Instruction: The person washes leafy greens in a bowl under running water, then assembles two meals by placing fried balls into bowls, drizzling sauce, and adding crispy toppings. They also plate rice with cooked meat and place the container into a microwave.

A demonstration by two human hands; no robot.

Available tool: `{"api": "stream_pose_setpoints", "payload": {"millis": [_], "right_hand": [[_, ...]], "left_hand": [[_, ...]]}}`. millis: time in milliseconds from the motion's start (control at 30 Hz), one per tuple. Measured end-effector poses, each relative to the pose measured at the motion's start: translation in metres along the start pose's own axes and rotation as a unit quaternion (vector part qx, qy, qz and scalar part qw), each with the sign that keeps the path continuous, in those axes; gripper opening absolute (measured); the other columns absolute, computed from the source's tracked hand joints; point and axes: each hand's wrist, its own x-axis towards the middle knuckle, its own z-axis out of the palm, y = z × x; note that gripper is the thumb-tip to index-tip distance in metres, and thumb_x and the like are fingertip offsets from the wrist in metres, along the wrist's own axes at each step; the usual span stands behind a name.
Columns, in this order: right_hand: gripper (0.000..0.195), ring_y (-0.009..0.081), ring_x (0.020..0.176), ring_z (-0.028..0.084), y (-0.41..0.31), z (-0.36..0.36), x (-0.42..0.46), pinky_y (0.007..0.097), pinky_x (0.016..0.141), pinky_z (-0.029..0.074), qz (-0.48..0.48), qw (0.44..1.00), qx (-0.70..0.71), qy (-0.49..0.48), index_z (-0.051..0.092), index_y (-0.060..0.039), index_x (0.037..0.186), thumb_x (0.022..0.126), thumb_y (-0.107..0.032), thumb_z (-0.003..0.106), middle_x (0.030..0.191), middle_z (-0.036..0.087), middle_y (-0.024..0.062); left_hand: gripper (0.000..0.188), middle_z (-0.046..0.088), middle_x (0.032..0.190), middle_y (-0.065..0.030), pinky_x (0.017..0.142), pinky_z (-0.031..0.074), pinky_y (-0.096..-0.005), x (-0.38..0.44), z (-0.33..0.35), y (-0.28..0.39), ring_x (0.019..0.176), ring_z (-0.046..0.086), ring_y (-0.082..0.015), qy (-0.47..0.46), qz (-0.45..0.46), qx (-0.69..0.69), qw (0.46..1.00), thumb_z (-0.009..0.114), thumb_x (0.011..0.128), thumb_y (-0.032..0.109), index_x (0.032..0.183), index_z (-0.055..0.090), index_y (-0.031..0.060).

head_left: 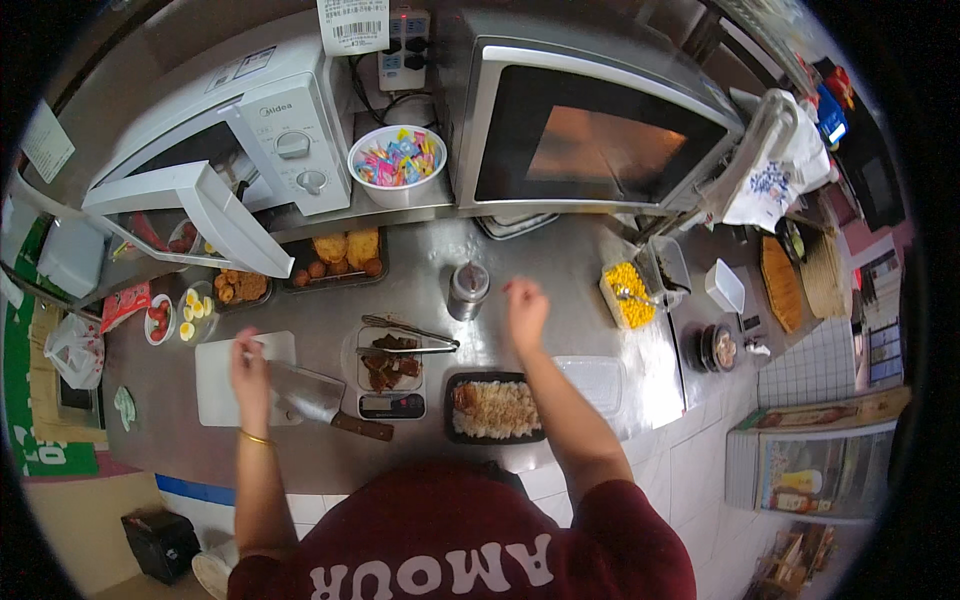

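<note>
My left hand is over the white cutting board, beside the blade of a cleaver; whether its curled fingers hold anything is unclear. My right hand hovers above the steel counter, right of a metal shaker bottle, its fingers curled. Below that forearm, a black tray of rice has brown sauce or meat at its left end. Between the hands, metal tongs lie across a clear container of dark meat pieces on a digital scale.
Behind stand an open white microwave, a bowl of wrapped packets and a lit microwave oven. Corn in a container is at right; halved eggs, tomatoes and fried food are at left. A clear lid lies beside the rice.
</note>
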Motion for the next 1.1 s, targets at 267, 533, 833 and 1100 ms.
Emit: {"api": "stream_pose_setpoints", "payload": {"millis": [267, 533, 833, 1100], "right_hand": [[0.017, 0.0127, 0.051, 0.047, 0.01, 0.03, 0.156, 0.0285, 0.042, 0.037, 0.3, 0.93, 0.204, 0.053, 0.05, -0.0101, 0.083, 0.088, -0.023, 0.06, 0.065, 0.051, 0.0008], [0.005, 0.0156, 0.075, 0.058, 0.015, -0.055, 0.092, 0.0386, 0.069, 0.059, 0.199, 0.929, 0.31, 0.022, 0.052, -0.007, 0.085, 0.088, -0.011, 0.053, 0.084, 0.057, 0.0032], [0.008, 0.0073, 0.067, 0.052, -0.104, -0.152, -0.089, 0.0249, 0.057, 0.048, 0.207, 0.954, 0.215, -0.019, 0.051, -0.0115, 0.083, 0.09, -0.009, 0.053, 0.076, 0.053, -0.0041], [0.01, 0.0034, 0.064, 0.053, -0.178, -0.047, -0.132, 0.0182, 0.052, 0.042, 0.295, 0.912, 0.17, -0.227, 0.054, -0.0113, 0.086, 0.089, -0.002, 0.053, 0.075, 0.054, -0.0047]], "left_hand": [[0.023, 0.047, 0.08, 0.0055, 0.046, 0.026, -0.0169, 0.046, 0.0, 0.111, 0.054, 0.033, -0.0004, 0.041, 0.143, 0.036, 0.988, 0.044, 0.098, 0.024, 0.107, 0.058, 0.0073], [0.027, 0.039, 0.063, 0.0058, 0.04, 0.023, -0.0175, 0.034, 0.017, 0.122, 0.048, 0.031, -0.0012, 0.006, 0.065, -0.068, 0.996, 0.038, 0.1, 0.03, 0.095, 0.053, 0.0085], [0.027, 0.043, 0.06, 0.0039, 0.045, 0.03, -0.0182, 0.064, 0.023, 0.128, 0.049, 0.037, -0.0029, -0.08, 0.102, -0.063, 0.99, 0.041, 0.099, 0.031, 0.1, 0.056, 0.0086], [0.023, 0.046, 0.057, -0.0014, 0.044, 0.037, -0.0266, 0.024, -0.11, 0.072, 0.049, 0.046, -0.0121, -0.206, 0.032, -0.3, 0.931, 0.054, 0.093, 0.025, 0.09, 0.054, 0.002]]}}
